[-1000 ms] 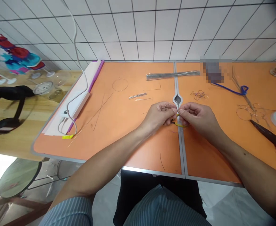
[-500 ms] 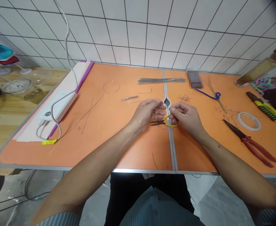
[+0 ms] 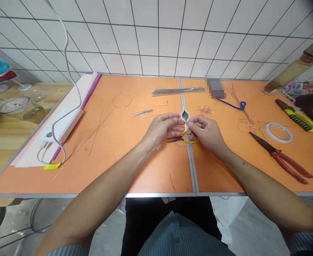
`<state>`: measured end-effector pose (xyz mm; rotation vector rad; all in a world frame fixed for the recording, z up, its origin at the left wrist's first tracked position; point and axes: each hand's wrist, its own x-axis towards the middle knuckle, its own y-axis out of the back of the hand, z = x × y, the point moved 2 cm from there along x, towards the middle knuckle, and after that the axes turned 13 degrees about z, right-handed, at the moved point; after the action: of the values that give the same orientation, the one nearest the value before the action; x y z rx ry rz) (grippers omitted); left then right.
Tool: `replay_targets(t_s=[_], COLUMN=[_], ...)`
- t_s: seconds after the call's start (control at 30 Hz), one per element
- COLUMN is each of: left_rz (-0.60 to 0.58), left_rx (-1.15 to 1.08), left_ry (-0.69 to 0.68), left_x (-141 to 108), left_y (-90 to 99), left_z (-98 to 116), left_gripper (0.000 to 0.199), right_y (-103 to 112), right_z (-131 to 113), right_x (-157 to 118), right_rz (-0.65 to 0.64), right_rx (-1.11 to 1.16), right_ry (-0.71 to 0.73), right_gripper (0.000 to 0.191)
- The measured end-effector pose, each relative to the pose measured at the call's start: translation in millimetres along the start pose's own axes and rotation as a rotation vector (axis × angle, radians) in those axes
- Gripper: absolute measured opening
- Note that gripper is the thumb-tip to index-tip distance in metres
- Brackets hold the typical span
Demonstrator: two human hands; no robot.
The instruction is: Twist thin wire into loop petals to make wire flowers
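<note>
My left hand (image 3: 161,129) and my right hand (image 3: 205,133) meet at the middle of the orange table (image 3: 145,170), just below a metal-edged slot (image 3: 185,115). Small pliers (image 3: 181,140) lie under them, with black jaws pointing left and yellow handles reaching towards my right hand, which seems to grip them. A thin wire (image 3: 176,124) runs through the fingertips of my left hand. Its exact end is hidden by my fingers.
Further out lie a bundle of wire rods (image 3: 177,91), a wire ring (image 3: 121,101), red-handled long-nose pliers (image 3: 277,154), a tape roll (image 3: 279,132), yellow-green-handled pliers (image 3: 295,120) and a white power strip (image 3: 62,124) with its cable.
The whole view has swung level and the table sits lower and more squarely. My hands stay together on the pliers and wire, with no visible release.
</note>
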<state>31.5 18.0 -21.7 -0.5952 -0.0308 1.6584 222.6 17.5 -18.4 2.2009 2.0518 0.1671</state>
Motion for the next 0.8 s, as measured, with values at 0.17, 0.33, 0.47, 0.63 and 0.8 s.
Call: replay_targets(t_s=[0.17, 0.33, 0.47, 0.63, 0.8], left_rz=[0.023, -0.065, -0.122, -0.13, -0.086], left_rx=[0.045, 0.146, 0.203, 0.204, 0.202], left_ry=[-0.013, -0.015, -0.012, -0.026, -0.027], left_x=[-1, -4, -4, -3, -4], left_y=[-0.4, -1.3, -1.5, -0.7, -1.2], left_z=[0, -1, -6, -10, -9], left_gripper=[0.011, 0.009, 0.011, 0.011, 0.01], right_y=[1, 4, 4, 3, 4], right_z=[1, -4, -6, -4, -5], right_x=[3, 9, 8, 7, 6], right_rz=[-0.01, 0.075, 0.096, 0.078, 0.089], right_rx=[-0.027, 0.0, -0.014, -0.022, -0.037], right_ry=[0.031, 0.166, 0.197, 0.152, 0.163], right_gripper=[0.025, 0.018, 0.018, 0.015, 0.014])
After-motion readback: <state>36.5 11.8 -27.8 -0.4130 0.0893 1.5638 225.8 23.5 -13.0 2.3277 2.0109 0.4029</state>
